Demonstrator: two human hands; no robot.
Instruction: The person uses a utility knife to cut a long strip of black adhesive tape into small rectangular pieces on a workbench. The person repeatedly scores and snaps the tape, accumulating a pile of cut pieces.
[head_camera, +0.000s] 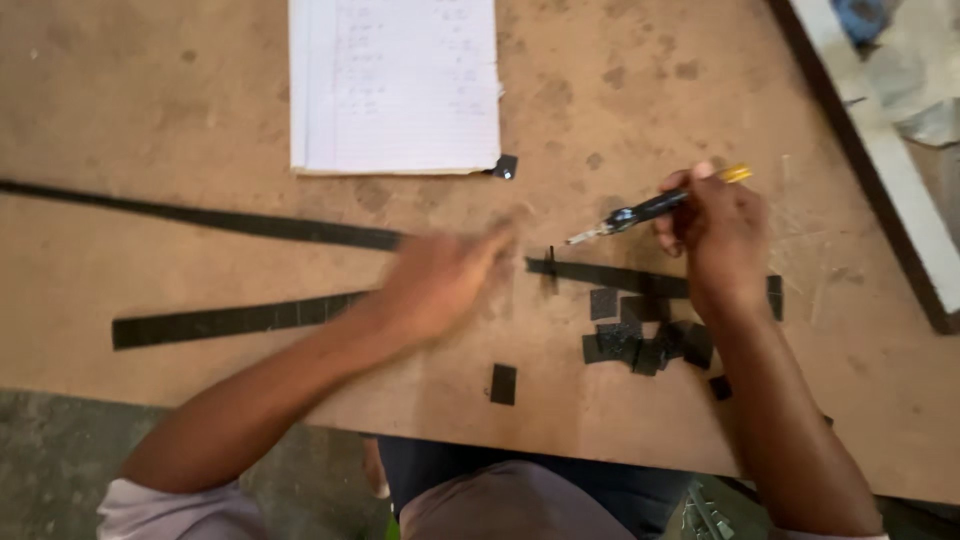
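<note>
Here, a brown desk (150, 80) carries a lined notepad (395, 85) and long black strip (250, 224). Left hand (435, 283), blurred, lies over the strip; how far its grip has closed, cannot tell. Right hand (722, 232) is clenched round a black-handled utility knife (650, 210), above the pile of cut black squares (645, 340).
</note>
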